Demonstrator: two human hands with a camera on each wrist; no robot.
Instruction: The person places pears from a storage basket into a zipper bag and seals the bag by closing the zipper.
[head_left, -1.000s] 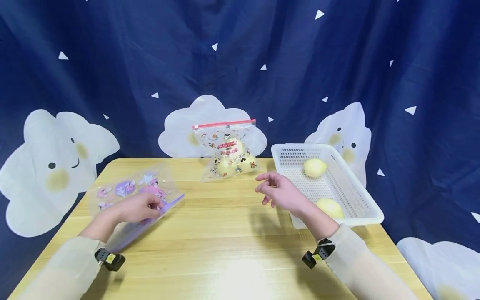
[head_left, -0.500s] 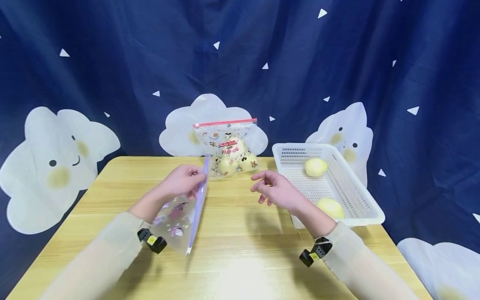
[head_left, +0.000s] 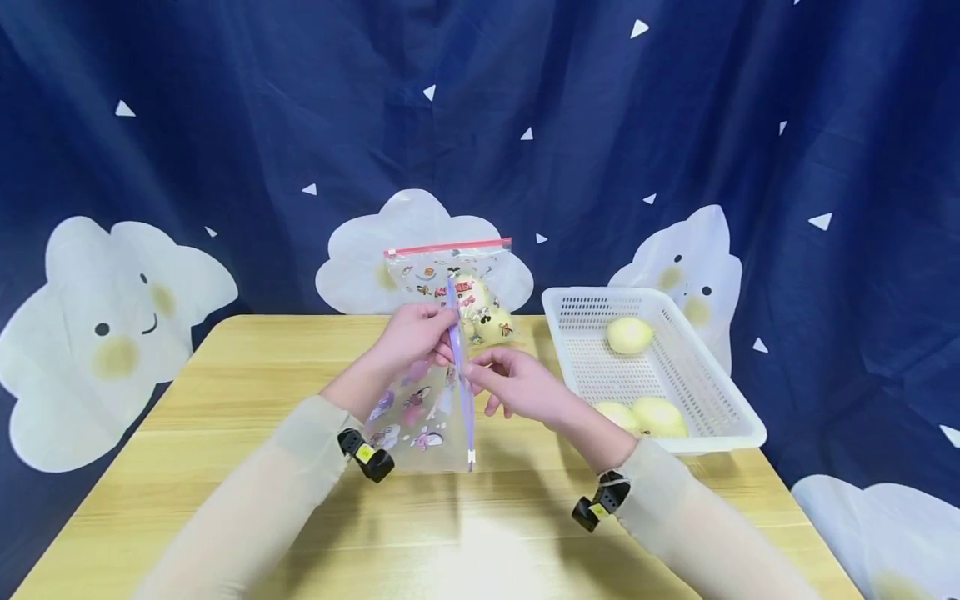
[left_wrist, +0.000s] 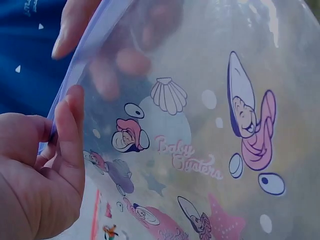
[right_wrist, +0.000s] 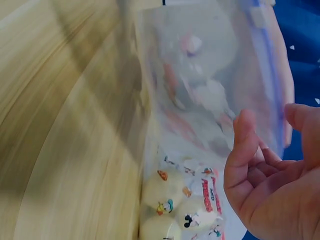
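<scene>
In the head view, my left hand [head_left: 416,333] pinches the purple zip edge of a clear printed zip bag [head_left: 420,421], which hangs upright over the table. A white slider sits at the near end of that zip. My right hand [head_left: 521,385] is at the middle of the same edge. The right wrist view puts its thumb [right_wrist: 296,116] and forefinger on either side of the zip, with a gap between them. Behind stands a second zip bag [head_left: 491,327], red-edged, with pale yellow fruits inside, partly hidden by the first.
To the right, a white plastic basket [head_left: 723,396] holds pale yellow, lemon-like fruits [head_left: 630,335]. A wooden table [head_left: 300,342] lies under everything, and a dark blue curtain [head_left: 480,100] with clouds hangs behind it.
My left hand has lifted the purple-edged bag from the left side of the table and carried it right to the middle. My right hand has moved slightly left and down to its zip.
</scene>
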